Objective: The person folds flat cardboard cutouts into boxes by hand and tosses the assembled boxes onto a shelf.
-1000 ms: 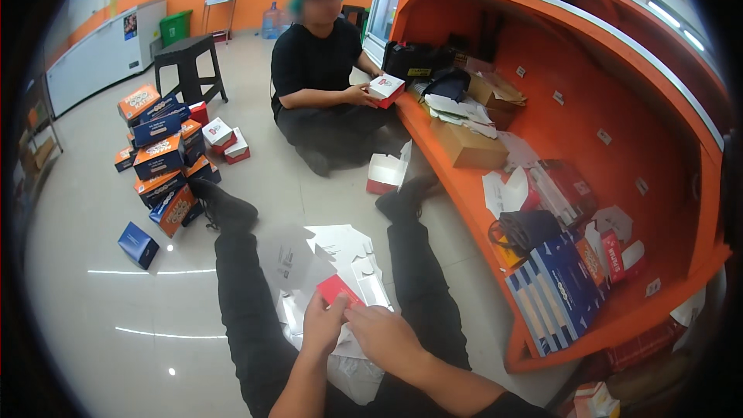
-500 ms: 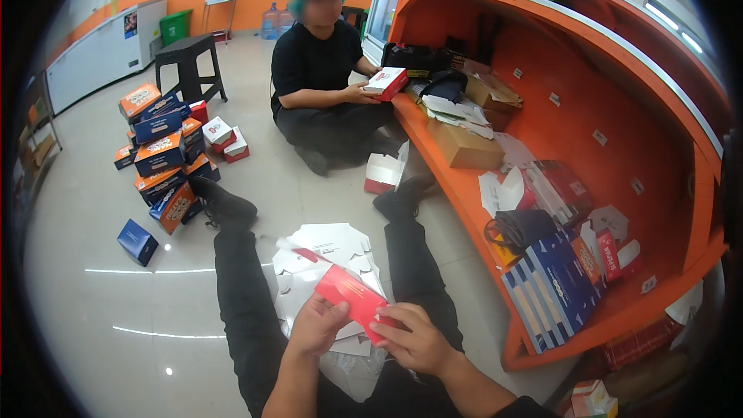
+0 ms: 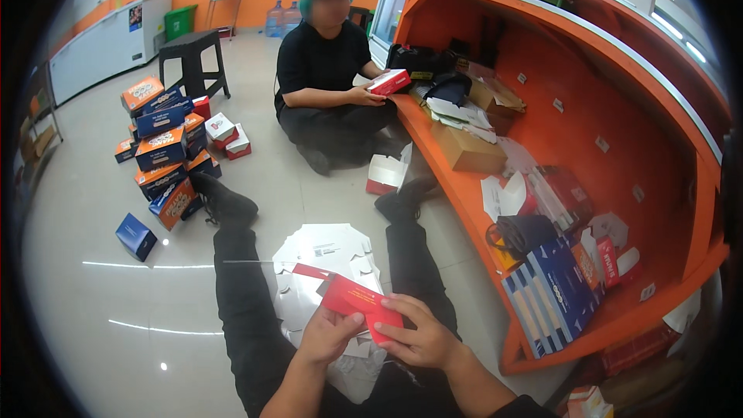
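Note:
Between my legs I hold a partly folded red box [image 3: 357, 302] in both hands. My left hand [image 3: 329, 336] grips its lower left side, thumb on the red face. At its right end, my right hand [image 3: 424, 333] is closed on the box with fingers across the red panel. The box's lid panel sticks out to the left, seen nearly edge-on. Under it, a stack of flat white box blanks [image 3: 317, 243] lies on the floor, with crumpled clear plastic [image 3: 356, 375] near me.
A co-worker [image 3: 325, 62] sits ahead holding a red and white box [image 3: 388, 82]. An open box [image 3: 385, 174] stands between us. Folded blue and orange boxes [image 3: 161, 151] pile up at left. An orange shelf [image 3: 464, 224] at right holds flat blue boxes [image 3: 553, 286] and cartons.
The lid panel of my red box has tipped to nearly edge-on, and my hands have shifted slightly on the box. The co-worker's head has lifted and their box has tilted, with a flap raised.

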Tool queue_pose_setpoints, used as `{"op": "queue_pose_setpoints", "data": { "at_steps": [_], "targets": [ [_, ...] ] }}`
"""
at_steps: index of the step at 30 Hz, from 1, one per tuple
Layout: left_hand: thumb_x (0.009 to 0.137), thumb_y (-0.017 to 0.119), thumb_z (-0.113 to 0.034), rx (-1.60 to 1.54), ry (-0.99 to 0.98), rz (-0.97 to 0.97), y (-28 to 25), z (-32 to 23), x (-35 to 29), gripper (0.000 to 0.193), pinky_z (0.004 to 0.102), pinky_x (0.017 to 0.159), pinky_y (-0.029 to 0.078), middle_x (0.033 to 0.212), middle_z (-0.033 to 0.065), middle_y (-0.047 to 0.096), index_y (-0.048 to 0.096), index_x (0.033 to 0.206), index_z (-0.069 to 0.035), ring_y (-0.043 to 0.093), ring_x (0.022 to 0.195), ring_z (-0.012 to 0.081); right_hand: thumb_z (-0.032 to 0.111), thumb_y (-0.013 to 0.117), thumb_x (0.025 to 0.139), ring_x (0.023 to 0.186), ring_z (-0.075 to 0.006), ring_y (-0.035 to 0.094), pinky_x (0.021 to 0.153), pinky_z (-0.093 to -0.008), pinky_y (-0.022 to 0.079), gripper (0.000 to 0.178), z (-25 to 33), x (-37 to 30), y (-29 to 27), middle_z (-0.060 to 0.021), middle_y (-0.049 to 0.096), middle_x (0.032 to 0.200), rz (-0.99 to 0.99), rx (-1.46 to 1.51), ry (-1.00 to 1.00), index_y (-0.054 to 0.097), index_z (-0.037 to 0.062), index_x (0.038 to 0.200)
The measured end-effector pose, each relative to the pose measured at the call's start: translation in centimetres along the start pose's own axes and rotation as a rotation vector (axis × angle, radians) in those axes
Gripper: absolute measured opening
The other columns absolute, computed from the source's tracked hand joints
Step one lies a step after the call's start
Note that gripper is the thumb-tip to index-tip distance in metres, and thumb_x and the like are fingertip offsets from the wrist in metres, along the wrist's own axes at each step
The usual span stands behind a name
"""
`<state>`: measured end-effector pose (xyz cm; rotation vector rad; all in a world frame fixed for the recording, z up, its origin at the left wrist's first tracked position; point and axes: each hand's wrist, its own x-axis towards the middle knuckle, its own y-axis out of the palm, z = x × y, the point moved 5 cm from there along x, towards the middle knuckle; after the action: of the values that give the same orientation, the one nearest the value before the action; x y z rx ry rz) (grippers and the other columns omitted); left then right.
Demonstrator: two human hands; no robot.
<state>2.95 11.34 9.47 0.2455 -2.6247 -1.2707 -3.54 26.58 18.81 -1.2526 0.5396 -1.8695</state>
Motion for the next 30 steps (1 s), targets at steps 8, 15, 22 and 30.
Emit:
{"op": "queue_pose_setpoints", "data": {
  "at_steps": [8,15,22,30],
  "targets": [
    [0.098,0.069,-0.012,0.166,0.125,-0.009,-0.1,0.7,-0.6,0.044,0.0392,0.099,0.056,0.128,0.0159,0.065,0.051,0.136,0.000,0.066,0.117,0.0251,0.020,0.087,0.078,0.122,-0.0392,0.059,0.103,-0.0455,0.051,0.040,0.5,0.0,0.0,-0.0212,0.059,0.135,-0.082,-0.112,0.003,0.075,0.0094,0.115],
    [0.101,0.066,-0.011,0.061,0.134,-0.035,1.2,1.4,-0.8,0.038,0.0378,0.096,0.056,0.126,0.0147,0.067,0.054,0.136,-0.002,0.067,0.113,0.0223,0.017,0.087,0.078,0.124,-0.0430,0.058,0.104,-0.0475,0.051,0.041,1.0,-0.9,0.8,-0.0196,0.059,0.138,-0.158,-0.165,-0.008,0.076,0.0098,0.117],
    [0.103,0.060,-0.009,-0.008,0.166,-0.047,1.1,1.8,-0.9,0.035,0.0383,0.101,0.053,0.128,0.0146,0.066,0.053,0.137,-0.001,0.066,0.116,0.0232,0.016,0.086,0.080,0.124,-0.0457,0.058,0.104,-0.0499,0.051,0.040,1.3,-1.0,1.1,-0.0185,0.062,0.135,-0.221,-0.134,0.007,0.075,0.0073,0.117],
    [0.101,0.061,-0.005,-0.092,0.153,-0.019,2.3,1.7,-1.1,0.039,0.0387,0.105,0.050,0.133,0.0157,0.063,0.051,0.139,0.001,0.063,0.122,0.0242,0.012,0.084,0.081,0.123,-0.0463,0.059,0.105,-0.0510,0.050,0.035,1.4,-1.5,1.7,-0.0208,0.064,0.133,-0.286,-0.182,0.007,0.076,0.0050,0.114]
  ]
}}
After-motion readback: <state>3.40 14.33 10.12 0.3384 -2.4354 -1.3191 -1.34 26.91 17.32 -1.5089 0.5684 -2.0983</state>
